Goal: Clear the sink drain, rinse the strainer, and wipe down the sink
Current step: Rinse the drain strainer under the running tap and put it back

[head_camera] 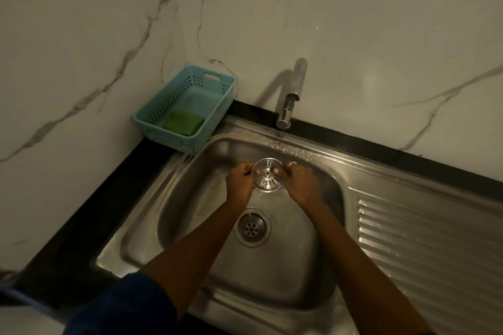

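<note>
Both my hands hold a round metal strainer (267, 173) over the back of the steel sink basin (190, 198). My left hand (239, 183) pinches its left rim and my right hand (298, 182) pinches its right rim. The strainer sits below the tap (287, 106), and water runs over it and the rear wall of the basin. The open drain (252, 227) shows its perforated holes in the basin floor, nearer to me than the strainer and between my forearms.
A teal plastic basket (152, 124) with a green sponge (183, 123) inside stands at the back left corner of the black counter. The ribbed draining board (424, 242) lies to the right. Marble-look wall runs behind the sink.
</note>
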